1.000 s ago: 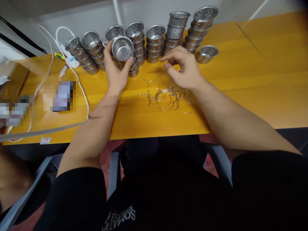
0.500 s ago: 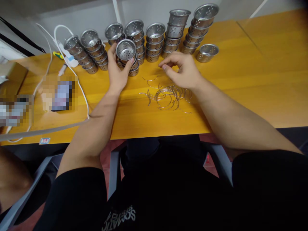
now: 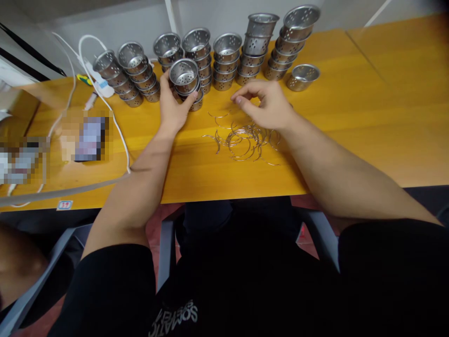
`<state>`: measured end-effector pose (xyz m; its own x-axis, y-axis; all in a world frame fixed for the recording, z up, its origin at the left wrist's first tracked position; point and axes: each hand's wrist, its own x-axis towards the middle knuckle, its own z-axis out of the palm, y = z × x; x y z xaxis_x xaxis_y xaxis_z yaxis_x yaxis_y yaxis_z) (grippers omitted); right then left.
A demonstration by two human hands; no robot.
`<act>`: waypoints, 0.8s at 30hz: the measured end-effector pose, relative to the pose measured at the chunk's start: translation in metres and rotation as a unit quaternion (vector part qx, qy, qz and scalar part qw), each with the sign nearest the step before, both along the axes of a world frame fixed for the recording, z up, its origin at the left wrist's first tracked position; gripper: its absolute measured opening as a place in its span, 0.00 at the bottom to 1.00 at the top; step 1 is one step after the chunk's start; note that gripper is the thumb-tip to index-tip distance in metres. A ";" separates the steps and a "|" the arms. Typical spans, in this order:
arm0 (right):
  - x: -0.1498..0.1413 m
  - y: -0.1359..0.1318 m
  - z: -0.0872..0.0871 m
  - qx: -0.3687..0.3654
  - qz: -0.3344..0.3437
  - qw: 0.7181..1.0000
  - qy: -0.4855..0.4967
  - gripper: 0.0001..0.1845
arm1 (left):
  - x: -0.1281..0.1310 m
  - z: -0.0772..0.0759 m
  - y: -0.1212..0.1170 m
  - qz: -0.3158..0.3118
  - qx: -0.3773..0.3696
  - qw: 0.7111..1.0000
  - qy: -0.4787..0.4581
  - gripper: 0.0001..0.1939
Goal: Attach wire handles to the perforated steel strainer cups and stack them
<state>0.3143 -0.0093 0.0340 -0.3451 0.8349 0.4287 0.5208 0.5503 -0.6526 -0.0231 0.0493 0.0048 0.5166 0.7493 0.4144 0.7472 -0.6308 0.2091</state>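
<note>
My left hand (image 3: 172, 105) wraps round a short stack of perforated metal strainer baskets (image 3: 184, 76), its thumb on the near right side. The stack stands on the table, open tops up, in front of the rear row. To its right my right hand (image 3: 264, 104) hovers with thumb and index finger brought together; whatever they hold, if anything, I cannot make out. Below that hand lies a loose tangle of thin curved metal wires (image 3: 242, 140). A single strainer basket (image 3: 303, 78) stands on the table beyond my right hand.
Several tall stacks of strainer baskets (image 3: 226, 63) line the back of the wooden table (image 3: 368, 117), some leaning. On the left are a blurred phone (image 3: 91, 135), a white cable (image 3: 121, 135), a power strip (image 3: 101, 84) and a cardboard box (image 3: 17, 112). Another person's arm (image 3: 21, 267) shows at lower left.
My left hand has shifted slightly to the right, and its thumb sits a little lower on the stack. My right hand and the wires look unchanged.
</note>
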 end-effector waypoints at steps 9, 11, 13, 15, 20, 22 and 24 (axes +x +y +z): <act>-0.002 -0.003 0.003 0.011 0.014 1.000 0.013 0.27 | -0.002 -0.008 0.011 0.023 -0.025 0.946 -0.323 0.46; -0.003 -0.003 0.004 0.020 0.014 1.000 0.010 0.28 | -0.008 -0.019 0.022 0.008 -0.024 0.950 -0.311 0.48; -0.004 -0.004 0.005 0.025 0.013 1.000 0.008 0.30 | -0.015 -0.030 0.034 0.003 -0.005 0.951 -0.308 0.53; -0.003 -0.005 0.006 0.015 0.010 1.000 0.004 0.29 | -0.022 -0.037 0.043 0.021 0.020 0.949 -0.313 0.61; -0.003 -0.006 0.007 -0.015 0.003 1.000 0.006 0.30 | -0.030 -0.043 0.049 0.008 0.001 0.989 -0.150 0.44; -0.003 -0.004 0.005 -0.011 0.006 1.000 0.010 0.30 | -0.031 -0.048 0.055 0.008 0.039 0.977 -0.208 0.48; -0.002 -0.001 0.002 0.000 0.012 1.000 0.015 0.27 | -0.029 -0.053 0.060 0.012 0.097 0.950 -0.295 0.57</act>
<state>0.3127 -0.0099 0.0357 -0.3513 0.8267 0.4394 0.4882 0.5622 -0.6675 -0.0519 0.1093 -0.0480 0.1355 0.6376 0.7583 0.5498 -0.6851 0.4778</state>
